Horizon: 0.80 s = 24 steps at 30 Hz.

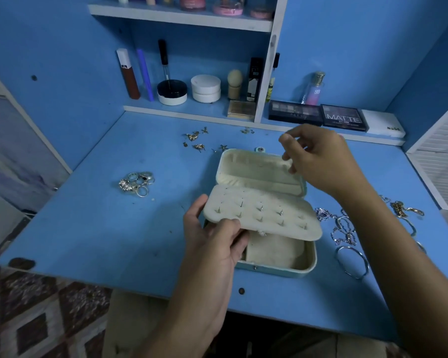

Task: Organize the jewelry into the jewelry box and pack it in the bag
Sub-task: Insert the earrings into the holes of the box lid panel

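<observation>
A pale jewelry box [279, 267] lies open in the middle of the blue desk, its lid [259, 171] flat behind it. My left hand [212, 241] pinches the left edge of the cream earring panel [261, 215], lifted above the tray; several stud posts poke through it. My right hand [318, 161] hovers over the lid's right side, fingers loosely curled, thumb and forefinger close together; whether they hold something tiny I cannot tell. Loose earrings [197, 140] lie behind the box, rings [137, 182] to the left, chains and bangles [347, 233] to the right.
Cosmetics stand on the low shelf at the back: tubes, round jars [206, 89], a perfume bottle [314, 89] and eyeshadow palettes [343, 117]. The desk's front edge [140, 285] runs close to my body, with patterned floor at the lower left. No bag is in view.
</observation>
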Each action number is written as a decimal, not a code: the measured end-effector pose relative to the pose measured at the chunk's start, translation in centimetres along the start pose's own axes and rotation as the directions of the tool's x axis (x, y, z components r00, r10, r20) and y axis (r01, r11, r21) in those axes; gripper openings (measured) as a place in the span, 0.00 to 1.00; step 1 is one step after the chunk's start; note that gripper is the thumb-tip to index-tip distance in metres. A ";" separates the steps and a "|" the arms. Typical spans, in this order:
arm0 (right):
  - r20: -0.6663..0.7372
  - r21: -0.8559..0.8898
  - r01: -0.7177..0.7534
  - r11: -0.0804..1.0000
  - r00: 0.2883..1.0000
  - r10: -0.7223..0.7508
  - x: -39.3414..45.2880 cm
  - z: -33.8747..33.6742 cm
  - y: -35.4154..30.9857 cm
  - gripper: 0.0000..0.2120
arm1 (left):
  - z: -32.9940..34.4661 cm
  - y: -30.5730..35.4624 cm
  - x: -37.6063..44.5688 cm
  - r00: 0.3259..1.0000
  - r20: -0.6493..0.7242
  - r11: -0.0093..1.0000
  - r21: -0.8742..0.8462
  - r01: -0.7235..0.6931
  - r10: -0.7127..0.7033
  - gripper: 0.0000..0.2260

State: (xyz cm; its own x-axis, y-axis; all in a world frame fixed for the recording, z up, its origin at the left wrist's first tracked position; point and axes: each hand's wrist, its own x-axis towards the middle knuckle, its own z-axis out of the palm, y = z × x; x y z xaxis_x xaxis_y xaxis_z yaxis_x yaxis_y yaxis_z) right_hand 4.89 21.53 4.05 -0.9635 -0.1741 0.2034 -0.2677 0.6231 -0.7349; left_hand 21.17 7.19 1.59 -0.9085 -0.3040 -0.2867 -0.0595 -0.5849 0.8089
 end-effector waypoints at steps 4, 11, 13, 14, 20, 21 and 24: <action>-0.014 -0.097 0.013 0.995 1.000 -0.014 4.3 1.4 1.3 0.07 | -0.2 0.0 0.1 1.000 0.007 1.000 0.010 0.006 -0.006 0.23; 0.063 -0.261 0.058 0.964 0.997 -0.043 9.3 4.8 3.5 0.09 | -0.4 0.0 0.4 1.000 0.023 0.997 0.076 0.012 -0.014 0.24; 0.072 -0.291 0.046 0.956 0.997 -0.026 10.1 5.5 3.8 0.09 | -0.4 -0.1 0.5 1.000 0.015 0.996 0.090 0.013 -0.014 0.24; 0.071 -0.302 0.037 0.953 0.997 -0.016 10.5 5.7 3.9 0.09 | -0.5 -0.1 0.6 1.000 0.012 0.996 0.092 0.015 -0.016 0.23; 0.067 -0.344 -0.008 0.939 0.997 0.033 12.2 6.7 3.8 0.06 | -0.7 -0.4 0.9 0.999 0.006 0.996 0.083 0.031 -0.031 0.23; 0.063 -0.344 -0.018 0.939 0.997 0.042 12.3 6.9 3.8 0.06 | -0.6 -0.4 0.9 1.000 0.008 0.996 0.082 0.030 -0.030 0.23; 0.037 -0.343 -0.044 0.938 0.998 0.060 12.6 7.2 3.7 0.08 | -0.6 -0.4 0.9 1.000 0.009 0.998 0.060 0.028 -0.029 0.23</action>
State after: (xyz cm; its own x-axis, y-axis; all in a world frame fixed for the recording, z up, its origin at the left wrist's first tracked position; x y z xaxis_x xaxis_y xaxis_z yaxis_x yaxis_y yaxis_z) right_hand -8.26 16.16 -0.75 -0.9771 -0.1647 0.1349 -0.2097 0.8537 -0.4767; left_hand 20.57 6.73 0.69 -0.9102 -0.2800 -0.3053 -0.1100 -0.5470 0.8298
